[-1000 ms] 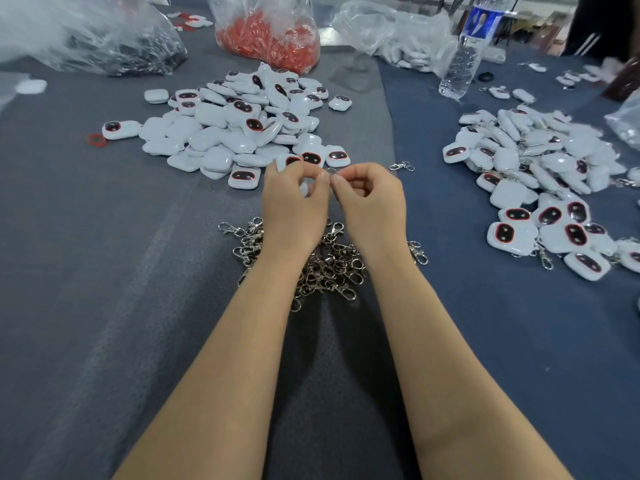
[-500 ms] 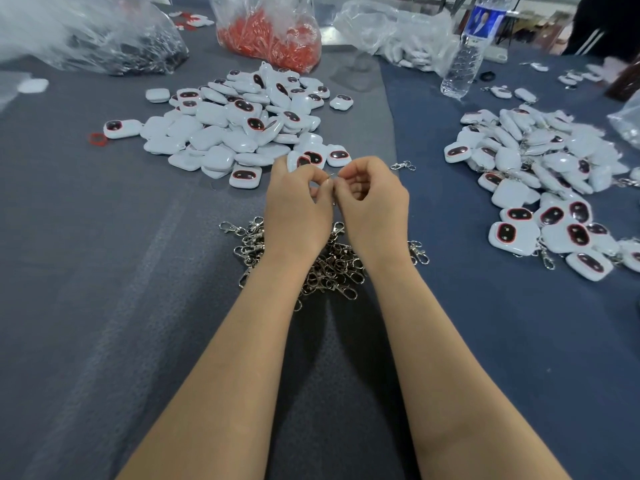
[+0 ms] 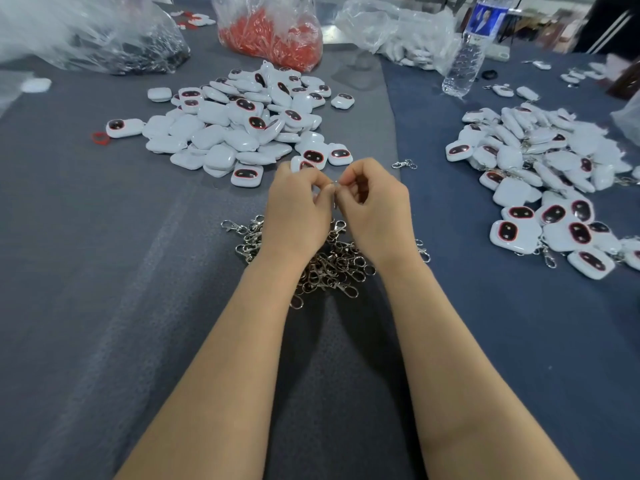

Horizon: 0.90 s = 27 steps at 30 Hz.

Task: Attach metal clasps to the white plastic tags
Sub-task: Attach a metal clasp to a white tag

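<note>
My left hand [image 3: 297,211] and my right hand [image 3: 375,209] meet fingertip to fingertip above the table. Together they pinch a small metal clasp [image 3: 334,187]; only a sliver of it shows between the fingers. Whether a tag sits inside my left hand is hidden. Under my wrists lies a heap of loose metal clasps [image 3: 334,266]. A pile of white plastic tags [image 3: 239,129], some showing dark red-rimmed windows, lies just beyond my hands. A second pile of tags [image 3: 540,192] on the right has clasps hanging from some.
A lone clasp [image 3: 403,164] lies right of my hands. At the back stand a bag of red parts [image 3: 273,32], a bag of dark parts [image 3: 110,46], a bag of white parts [image 3: 398,32] and a water bottle [image 3: 467,53]. A red ring [image 3: 100,137] lies far left.
Both hands have drifted slightly toward me while staying together, fingers still working the small clasp. The piles have not moved.
</note>
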### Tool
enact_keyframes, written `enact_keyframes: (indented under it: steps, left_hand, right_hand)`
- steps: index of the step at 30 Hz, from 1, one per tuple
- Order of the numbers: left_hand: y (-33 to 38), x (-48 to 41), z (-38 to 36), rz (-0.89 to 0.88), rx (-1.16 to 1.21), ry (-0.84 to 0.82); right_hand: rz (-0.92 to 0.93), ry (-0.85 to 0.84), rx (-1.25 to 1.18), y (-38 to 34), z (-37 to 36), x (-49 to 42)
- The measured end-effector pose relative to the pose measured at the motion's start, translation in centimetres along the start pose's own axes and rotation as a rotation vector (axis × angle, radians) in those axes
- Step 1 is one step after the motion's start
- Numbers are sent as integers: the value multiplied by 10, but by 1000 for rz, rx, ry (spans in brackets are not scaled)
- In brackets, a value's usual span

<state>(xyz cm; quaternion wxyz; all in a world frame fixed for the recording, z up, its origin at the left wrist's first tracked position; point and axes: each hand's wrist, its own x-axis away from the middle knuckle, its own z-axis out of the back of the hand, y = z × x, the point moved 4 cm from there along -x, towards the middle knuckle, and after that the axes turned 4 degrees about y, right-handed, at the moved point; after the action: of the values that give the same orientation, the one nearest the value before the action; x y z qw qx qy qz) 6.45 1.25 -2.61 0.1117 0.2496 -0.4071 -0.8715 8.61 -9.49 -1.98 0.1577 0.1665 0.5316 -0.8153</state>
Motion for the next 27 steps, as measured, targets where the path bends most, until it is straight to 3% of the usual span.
enact_keyframes:
  steps: [3, 7, 9, 13, 17, 20, 27]
  left_hand:
    - [-1, -3, 3, 36, 144, -19]
    - [-5, -3, 6, 354, 723, -6]
    - [-7, -4, 2, 442, 821, -5]
    - [-6, -6, -3, 457, 955, 16]
    - [-9, -4, -3, 514, 992, 110]
    - [-10, -1, -2, 508, 868, 139]
    - [-3, 0, 5, 281, 506, 140]
  right_hand:
    - [-26, 33, -9, 3, 4, -1]
    - [-60, 28, -24, 3, 4, -2]
    - [-65, 5, -33, 1, 1, -1]
    - [-56, -17, -30, -1, -2, 1]
    - [-48, 4, -32, -2, -2, 1]
    - [-52, 29, -19, -1, 0, 0]
    - [-60, 17, 40, 0, 0, 1]
